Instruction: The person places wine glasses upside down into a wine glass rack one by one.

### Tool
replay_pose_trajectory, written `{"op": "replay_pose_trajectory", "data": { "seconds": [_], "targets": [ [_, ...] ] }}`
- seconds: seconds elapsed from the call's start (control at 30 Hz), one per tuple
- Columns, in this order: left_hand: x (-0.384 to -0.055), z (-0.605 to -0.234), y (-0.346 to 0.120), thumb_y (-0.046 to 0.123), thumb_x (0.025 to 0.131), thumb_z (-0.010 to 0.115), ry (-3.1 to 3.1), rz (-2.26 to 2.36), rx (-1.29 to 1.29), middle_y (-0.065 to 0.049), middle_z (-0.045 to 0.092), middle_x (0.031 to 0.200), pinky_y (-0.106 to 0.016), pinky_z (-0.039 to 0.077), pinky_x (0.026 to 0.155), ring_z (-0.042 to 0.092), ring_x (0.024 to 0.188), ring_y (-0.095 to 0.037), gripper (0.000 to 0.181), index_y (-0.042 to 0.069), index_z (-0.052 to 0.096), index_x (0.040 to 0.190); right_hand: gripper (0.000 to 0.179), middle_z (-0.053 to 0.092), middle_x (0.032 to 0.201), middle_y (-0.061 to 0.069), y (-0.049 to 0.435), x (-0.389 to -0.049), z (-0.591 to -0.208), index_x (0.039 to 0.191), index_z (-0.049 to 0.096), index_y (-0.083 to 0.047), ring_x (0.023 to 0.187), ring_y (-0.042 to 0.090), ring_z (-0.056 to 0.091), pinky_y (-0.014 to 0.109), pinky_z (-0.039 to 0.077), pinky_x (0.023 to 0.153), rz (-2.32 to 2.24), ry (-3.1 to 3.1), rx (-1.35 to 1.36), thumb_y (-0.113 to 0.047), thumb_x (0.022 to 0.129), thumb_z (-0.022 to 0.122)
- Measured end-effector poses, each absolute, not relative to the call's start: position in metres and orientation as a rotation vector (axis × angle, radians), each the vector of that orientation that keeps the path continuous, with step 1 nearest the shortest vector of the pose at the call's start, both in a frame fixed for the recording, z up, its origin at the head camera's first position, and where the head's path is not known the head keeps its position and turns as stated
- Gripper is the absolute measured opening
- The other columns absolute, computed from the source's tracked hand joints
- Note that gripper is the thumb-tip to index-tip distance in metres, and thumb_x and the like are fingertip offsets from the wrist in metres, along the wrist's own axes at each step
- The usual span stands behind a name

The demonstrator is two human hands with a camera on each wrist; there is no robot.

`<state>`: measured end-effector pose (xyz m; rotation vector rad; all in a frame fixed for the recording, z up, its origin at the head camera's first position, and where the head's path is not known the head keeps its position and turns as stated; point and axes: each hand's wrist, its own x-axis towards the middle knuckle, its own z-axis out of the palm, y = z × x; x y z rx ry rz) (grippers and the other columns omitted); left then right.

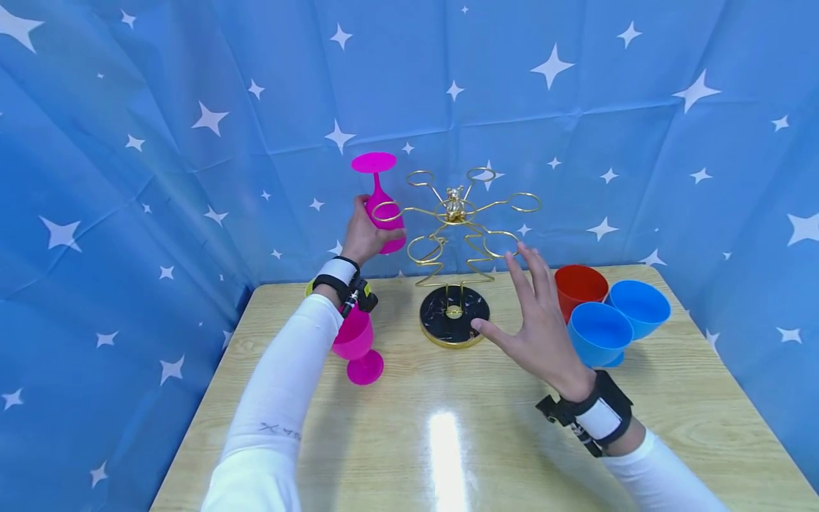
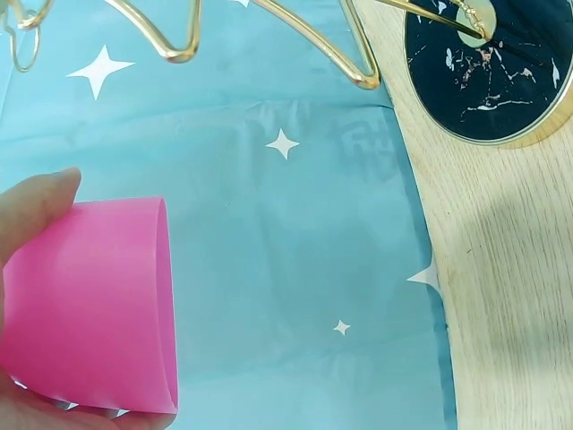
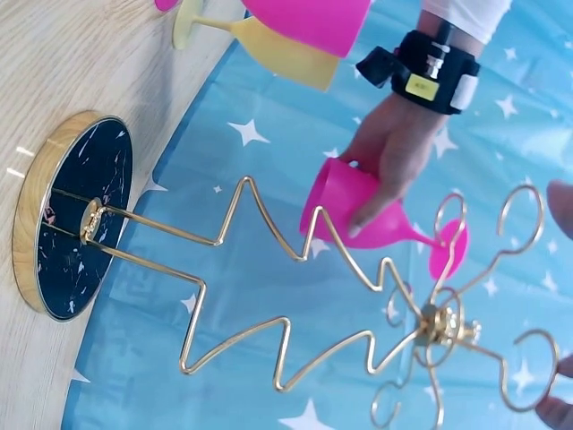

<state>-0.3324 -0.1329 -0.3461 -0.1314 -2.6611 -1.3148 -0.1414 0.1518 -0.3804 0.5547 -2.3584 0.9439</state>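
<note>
My left hand (image 1: pixel 362 233) grips a pink plastic goblet (image 1: pixel 379 198) by its bowl, upside down with the foot on top. It is at the left side of a gold wire glass rack (image 1: pixel 455 206), overlapping one ring in the head view. In the left wrist view the goblet's bowl (image 2: pixel 89 300) opens toward the table. The rack has several rings, a small gold bear on top and a round black marbled base (image 1: pixel 441 323). My right hand (image 1: pixel 544 334), fingers spread and holding nothing, has its fingertips right at a ring on the rack's right side.
Another pink goblet (image 1: pixel 365 368) stands upright below my left wrist, with a yellow goblet (image 3: pixel 288 58) beside it, mostly hidden in the head view. On the right are a red goblet (image 1: pixel 581 284) and two blue goblets (image 1: pixel 600 333). A blue starred curtain (image 1: pixel 409 92) hangs behind the wooden table (image 1: pixel 505 441).
</note>
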Motion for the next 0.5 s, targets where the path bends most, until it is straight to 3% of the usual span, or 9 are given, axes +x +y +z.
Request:
{"op": "replay_pose_trajectory", "data": {
  "seconds": [0.5],
  "targets": [
    [-0.342,-0.358,-0.12,0.027,0.071,0.088,-2.625,-1.39,-0.096,-0.018,0.054,0.135,-0.043,0.049,0.104,0.054,0.125,-0.032,0.098,0.01,0.025,0.145,0.106,0.017,0.165,0.008,0.155,-0.144,-0.38,0.157,0.025,-0.016,0.15,0.038,0.014,0.072,0.02,0.113,0.844,-2.334,0.565,-0.032,0.07,0.085]
  ]
}}
